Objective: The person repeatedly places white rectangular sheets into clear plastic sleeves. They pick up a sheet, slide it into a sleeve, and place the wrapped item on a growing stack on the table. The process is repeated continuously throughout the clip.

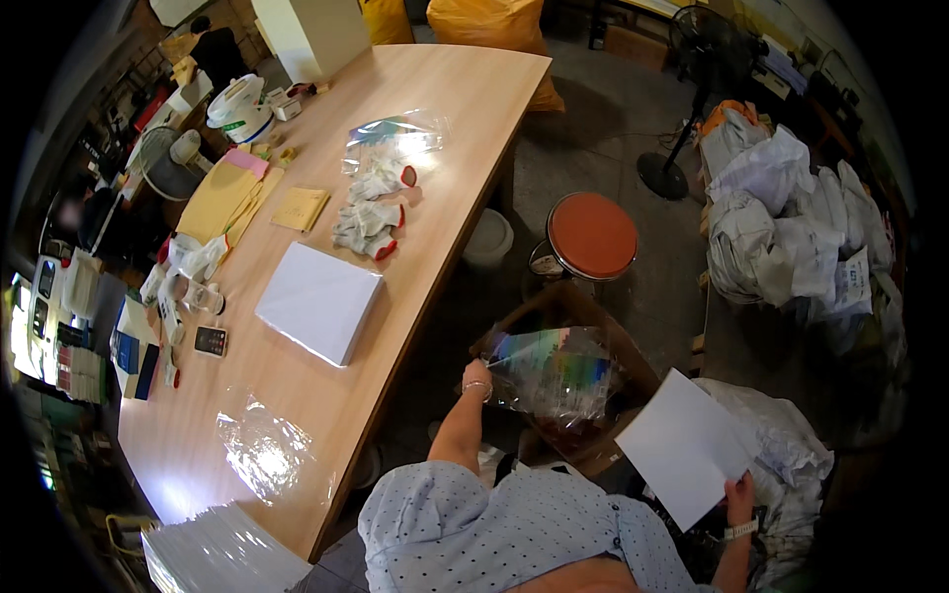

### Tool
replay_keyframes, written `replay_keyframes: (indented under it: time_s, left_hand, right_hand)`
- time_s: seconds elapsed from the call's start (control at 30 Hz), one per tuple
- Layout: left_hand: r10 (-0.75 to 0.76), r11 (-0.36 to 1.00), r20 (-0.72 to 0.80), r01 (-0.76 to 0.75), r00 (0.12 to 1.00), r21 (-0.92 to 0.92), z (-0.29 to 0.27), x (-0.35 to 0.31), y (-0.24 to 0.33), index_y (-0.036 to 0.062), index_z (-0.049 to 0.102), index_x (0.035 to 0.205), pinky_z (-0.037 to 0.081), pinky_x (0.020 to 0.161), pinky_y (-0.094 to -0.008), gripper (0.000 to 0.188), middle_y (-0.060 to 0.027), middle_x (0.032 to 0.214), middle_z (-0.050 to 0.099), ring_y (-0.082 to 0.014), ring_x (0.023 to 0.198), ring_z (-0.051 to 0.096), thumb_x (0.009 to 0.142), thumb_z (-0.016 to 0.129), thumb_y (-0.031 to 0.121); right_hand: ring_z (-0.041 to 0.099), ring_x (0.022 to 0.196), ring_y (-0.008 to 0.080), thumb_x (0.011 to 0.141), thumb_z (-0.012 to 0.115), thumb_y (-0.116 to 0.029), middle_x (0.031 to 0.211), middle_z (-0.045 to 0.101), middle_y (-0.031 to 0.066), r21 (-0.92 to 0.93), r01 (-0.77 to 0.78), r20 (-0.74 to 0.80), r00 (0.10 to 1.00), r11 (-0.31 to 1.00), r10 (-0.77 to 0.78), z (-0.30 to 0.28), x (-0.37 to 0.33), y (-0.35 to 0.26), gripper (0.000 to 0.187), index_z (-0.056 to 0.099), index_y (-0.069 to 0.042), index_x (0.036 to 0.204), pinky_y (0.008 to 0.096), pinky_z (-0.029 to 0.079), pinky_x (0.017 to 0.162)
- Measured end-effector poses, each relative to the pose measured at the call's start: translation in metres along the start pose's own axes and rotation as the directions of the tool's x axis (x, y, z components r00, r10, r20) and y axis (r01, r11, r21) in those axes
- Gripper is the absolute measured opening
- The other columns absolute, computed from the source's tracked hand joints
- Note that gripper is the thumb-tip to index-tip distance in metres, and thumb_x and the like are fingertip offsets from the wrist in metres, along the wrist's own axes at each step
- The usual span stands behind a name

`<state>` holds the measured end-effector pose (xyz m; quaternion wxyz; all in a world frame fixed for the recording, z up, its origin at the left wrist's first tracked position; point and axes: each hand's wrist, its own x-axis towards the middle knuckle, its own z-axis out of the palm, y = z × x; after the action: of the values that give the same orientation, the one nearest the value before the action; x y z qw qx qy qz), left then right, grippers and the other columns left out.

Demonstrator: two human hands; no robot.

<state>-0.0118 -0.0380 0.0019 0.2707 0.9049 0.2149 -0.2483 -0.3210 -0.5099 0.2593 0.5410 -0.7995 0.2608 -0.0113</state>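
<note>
One white sheet (689,445) slants at the person's right, its long axis running from half past ten to half past four. The right hand (738,491) pinches its half-past-four end, so the sheet reaches out from the fingers toward half past ten; how the fingers lie underneath I cannot tell.

At ten o'clock from the sheet, a crumpled clear film (554,374) with rainbow glints stretches roughly from nine to three. The left hand (475,376) has its fingers drawn in on the film's nine o'clock edge, their exact grip too small to tell; the film spreads toward three from them, over an open cardboard box (633,358).

The sheet's half-past-nine corner comes near the film in this view. Pale plastic bags (781,425) crowd the sheet at half past two. A red-topped stool (593,235) stands at twelve from the box. At nine from the left hand, across a dark gap, the table (445,109) edge runs from one to seven.
</note>
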Motion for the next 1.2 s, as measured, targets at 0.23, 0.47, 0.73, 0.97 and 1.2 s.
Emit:
replay_keyframes:
  time_s: [0.23,0.47,0.73,0.97,1.2]
  left_hand:
    - [-0.221,0.93,0.097,0.239,0.971,-0.28,0.105,0.012,0.006,0.001,0.055,0.1,0.046,0.078,-0.0411,0.038,-0.0232,0.101,0.056,-0.0361,0.095,0.055,0.081,0.051,0.034]
    - [0.249,0.925,0.056,-0.22,0.967,-0.31,0.085,-0.05,-0.013,0.0037,0.054,0.1,0.044,0.08,-0.0412,0.042,-0.0204,0.099,0.057,-0.0345,0.093,0.055,0.076,0.054,0.039]
    - [0.04,0.803,-0.412,-0.275,0.91,-0.529,-0.065,-0.23,-0.204,0.0032,0.058,0.099,0.048,0.067,-0.0304,0.023,-0.0116,0.083,0.062,-0.0198,0.075,0.06,0.079,0.055,0.015]
    - [-0.282,0.957,-0.724,0.239,0.63,-0.164,-0.168,-0.277,-0.4,0.0068,0.054,0.103,0.044,0.078,-0.0382,0.027,-0.0144,0.105,0.055,-0.0305,0.093,0.054,0.079,0.046,0.015]
    - [-0.22,0.875,-0.681,0.45,0.698,0.179,-0.195,-0.202,-0.459,0.0085,0.057,0.093,0.042,0.078,-0.0391,0.02,-0.0089,0.093,0.056,-0.0236,0.088,0.055,0.08,0.046,0.019]
  right_hand:
    - [0.052,0.08,0.016,0.083,0.055,-0.027,0.096,0.053,0.011,0.075,-0.066,-0.255,0.963,0.995,0.083,-0.033,-0.046,0.015,0.051,0.036,0.004,0.119,0.0303,0.043,0.068]
    - [0.048,0.096,0.0195,0.082,0.056,-0.027,0.111,0.048,0.0124,0.112,0.025,0.104,0.994,0.993,-0.036,-0.003,0.017,0.008,0.055,0.033,0.003,0.123,0.0308,0.042,0.076]
    - [0.047,0.088,0.0163,0.083,0.051,-0.017,0.101,0.051,0.0104,0.347,0.123,0.55,0.776,0.93,-0.309,0.149,0.087,-0.052,0.039,0.04,0.006,0.112,0.0302,0.038,0.078]
    - [0.049,0.087,0.0157,0.078,0.049,-0.005,0.1,0.053,0.0088,0.43,0.032,0.718,0.594,0.902,-0.363,0.255,0.061,-0.079,0.034,0.044,0.005,0.11,0.0297,0.04,0.079]
    - [0.052,0.086,0.0155,0.076,0.053,-0.005,0.095,0.055,0.0056,0.392,-0.15,0.805,0.534,0.908,-0.259,0.338,-0.009,-0.108,0.029,0.047,0.0,0.104,0.0296,0.042,0.077]
